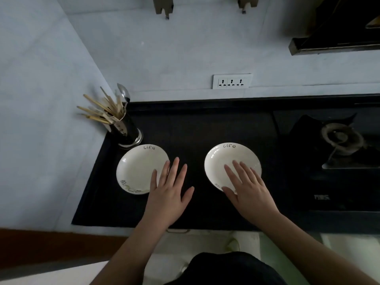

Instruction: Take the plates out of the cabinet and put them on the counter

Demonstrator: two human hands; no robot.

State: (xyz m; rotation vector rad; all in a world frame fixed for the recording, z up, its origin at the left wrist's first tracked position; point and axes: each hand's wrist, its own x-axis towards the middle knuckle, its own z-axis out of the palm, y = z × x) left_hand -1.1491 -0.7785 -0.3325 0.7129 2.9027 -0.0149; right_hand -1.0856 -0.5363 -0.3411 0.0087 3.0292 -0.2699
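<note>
- Two white plates sit on the black counter (pixel 195 130): left plate (pixel 137 169) just right of the chopstick holder (pixel 125 128), right plate (pixel 230 159) farther right.
- Left hand (pixel 168 194) and right hand (pixel 246 188) are flat, fingers spread, gripping nothing, each overlapping its plate's edge.

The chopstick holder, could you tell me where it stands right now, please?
In the head view the chopstick holder stands at the counter's back left corner, just behind the left plate.
</note>
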